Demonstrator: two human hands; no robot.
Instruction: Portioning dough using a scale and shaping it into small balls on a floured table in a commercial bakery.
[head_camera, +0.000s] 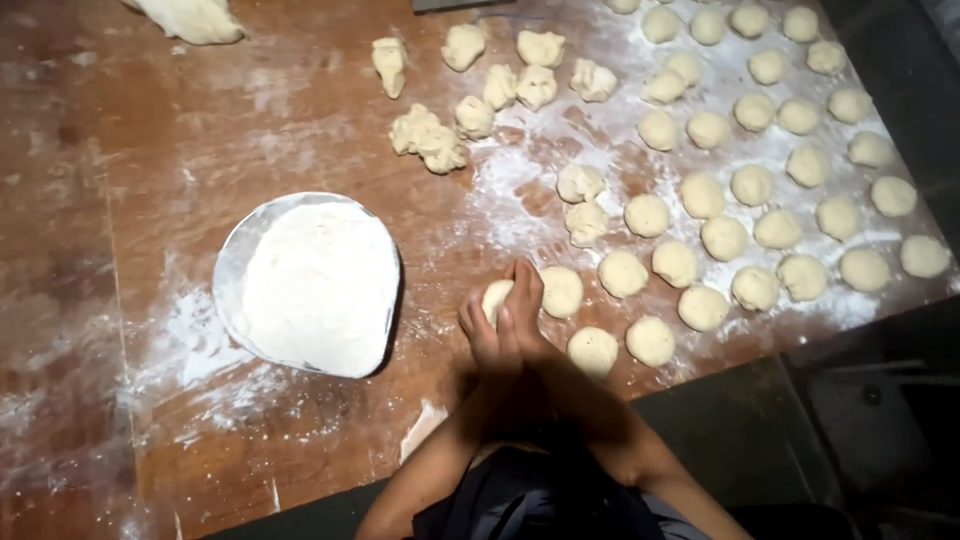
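Both forearms come up from the bottom edge and meet over the floured wooden tabletop (200, 130), where the left hand (484, 335) and the right hand (527, 312) are pressed palm to palm around a small piece of dough (495, 297). Each hand is closed flat against the other, fingers straight and pointing away from the person, so only the pale top of the piece of dough shows between them, nearer the left fingers. Just beside the right hand lies a rounded dough ball (561, 291), with another one (593, 351) close to the right wrist. Beyond these, farther out to the right of the hands, many more finished balls sit in loose rows (752, 185) on a dusting of flour, apart from one another. Ahead of the fingertips, rough torn lumps of dough (470, 85) lie scattered, uneven in shape. Left of the left hand, near but not touching it, sits a round metal plate heaped with flour (228, 262). Far ahead and to the left, at the top edge, part of a large dough mass (195, 18) is visible.
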